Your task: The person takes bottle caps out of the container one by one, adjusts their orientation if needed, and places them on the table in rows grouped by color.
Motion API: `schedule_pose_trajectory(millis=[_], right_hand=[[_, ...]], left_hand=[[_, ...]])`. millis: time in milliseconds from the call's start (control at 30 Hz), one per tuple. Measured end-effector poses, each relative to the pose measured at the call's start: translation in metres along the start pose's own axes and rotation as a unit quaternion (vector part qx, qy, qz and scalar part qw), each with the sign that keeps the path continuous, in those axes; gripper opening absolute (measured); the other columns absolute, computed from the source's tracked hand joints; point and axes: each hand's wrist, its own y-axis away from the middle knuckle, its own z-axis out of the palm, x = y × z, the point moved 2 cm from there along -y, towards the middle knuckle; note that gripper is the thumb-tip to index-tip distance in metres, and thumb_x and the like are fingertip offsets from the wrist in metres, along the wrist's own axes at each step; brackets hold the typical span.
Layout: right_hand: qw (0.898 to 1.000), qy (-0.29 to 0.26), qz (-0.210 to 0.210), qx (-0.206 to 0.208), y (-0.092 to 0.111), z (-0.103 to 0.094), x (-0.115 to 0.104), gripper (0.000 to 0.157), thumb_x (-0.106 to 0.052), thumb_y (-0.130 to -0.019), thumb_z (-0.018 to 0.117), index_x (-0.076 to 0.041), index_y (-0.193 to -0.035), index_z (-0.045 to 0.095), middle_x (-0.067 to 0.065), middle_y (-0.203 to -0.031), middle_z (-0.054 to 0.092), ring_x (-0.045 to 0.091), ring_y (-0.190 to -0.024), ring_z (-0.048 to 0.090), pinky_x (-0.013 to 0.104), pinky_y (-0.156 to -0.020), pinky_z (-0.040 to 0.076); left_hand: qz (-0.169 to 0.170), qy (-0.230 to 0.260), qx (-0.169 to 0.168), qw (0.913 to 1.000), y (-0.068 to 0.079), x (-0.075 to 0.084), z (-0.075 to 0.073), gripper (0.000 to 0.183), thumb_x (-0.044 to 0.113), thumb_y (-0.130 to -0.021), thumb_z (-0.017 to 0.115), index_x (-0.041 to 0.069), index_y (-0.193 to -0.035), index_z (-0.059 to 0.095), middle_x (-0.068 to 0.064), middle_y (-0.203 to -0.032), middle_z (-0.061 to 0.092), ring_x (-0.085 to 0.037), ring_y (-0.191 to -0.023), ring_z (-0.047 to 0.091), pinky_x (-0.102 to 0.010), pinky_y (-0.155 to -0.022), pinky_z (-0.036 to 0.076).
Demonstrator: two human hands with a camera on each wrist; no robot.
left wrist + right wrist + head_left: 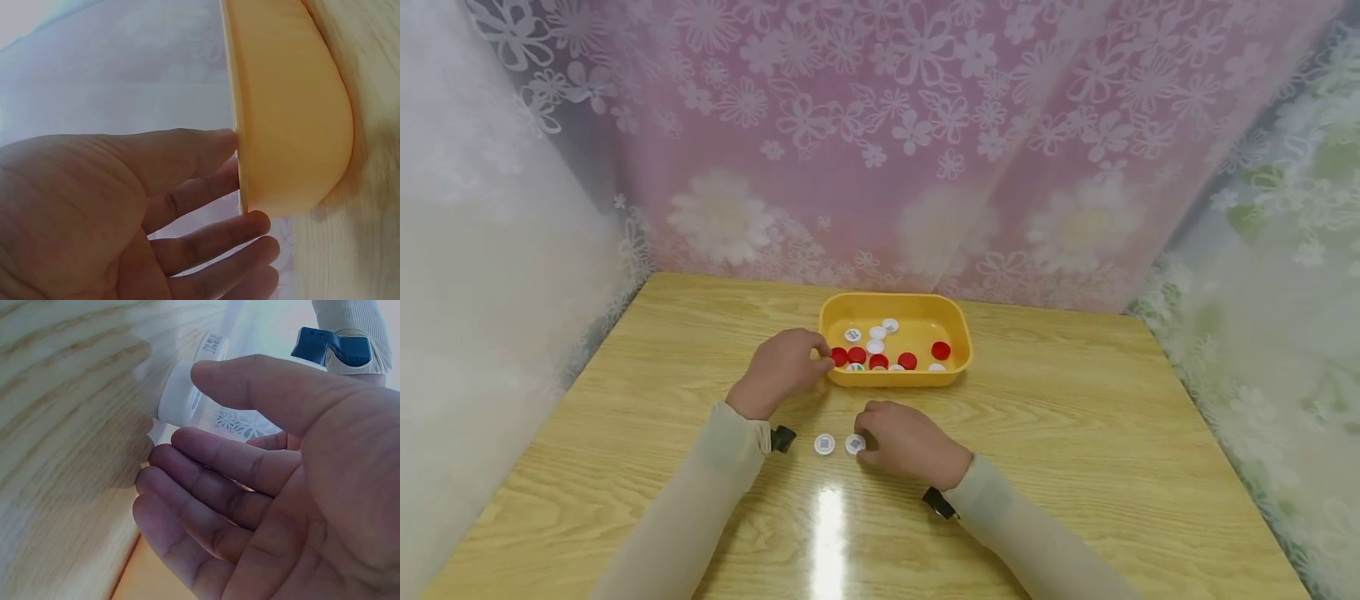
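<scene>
Two white bottle caps lie on the table in the head view, each with a small square picture on top: the left cap (824, 444) and the right cap (854, 445). My right hand (904, 442) pinches the right cap at its edge. Its thumb and forefinger stand at opposite sides of the cap (177, 395) in the right wrist view. Farther forward, my left hand (782, 367) grips the left rim of a yellow basin (895, 379). Thumb and forefinger meet at the basin's rim (240, 169) in the left wrist view, the other fingers spread below.
Several red caps (907, 361) and white caps (875, 346) lie inside the basin, mostly toward its near side. A flowered curtain (887, 167) hangs behind the wooden table (1075, 467). Dark wrist straps (940, 502) sit at both sleeves.
</scene>
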Motion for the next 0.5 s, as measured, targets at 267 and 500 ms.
schedule_pose_trajectory(millis=[267, 500], right_hand=[[1.0, -0.006, -0.006, 0.005, -0.0002, 0.0011, 0.0022, 0.016, -0.032, -0.093, 0.078, -0.018, -0.1, 0.074, -0.009, -0.087, 0.061, 0.008, -0.071, 0.053, 0.025, -0.071, 0.049], [1.0, 0.001, -0.009, 0.01, -0.0001, 0.0003, 0.0025, 0.015, -0.032, -0.093, 0.078, -0.018, -0.098, 0.074, -0.009, -0.087, 0.06, 0.008, -0.071, 0.052, 0.024, -0.068, 0.048]], left_hand=[[-0.013, 0.019, -0.009, 0.9997, -0.0012, -0.0018, 0.0017, 0.015, 0.029, -0.098, 0.072, 0.015, -0.101, 0.077, -0.005, -0.118, 0.073, -0.025, -0.105, 0.065, -0.045, -0.091, 0.052], [-0.006, 0.015, -0.01, 0.9998, -0.003, -0.0021, 0.0015, 0.013, 0.029, -0.098, 0.073, 0.016, -0.098, 0.077, -0.004, -0.117, 0.072, -0.025, -0.105, 0.065, -0.045, -0.09, 0.053]])
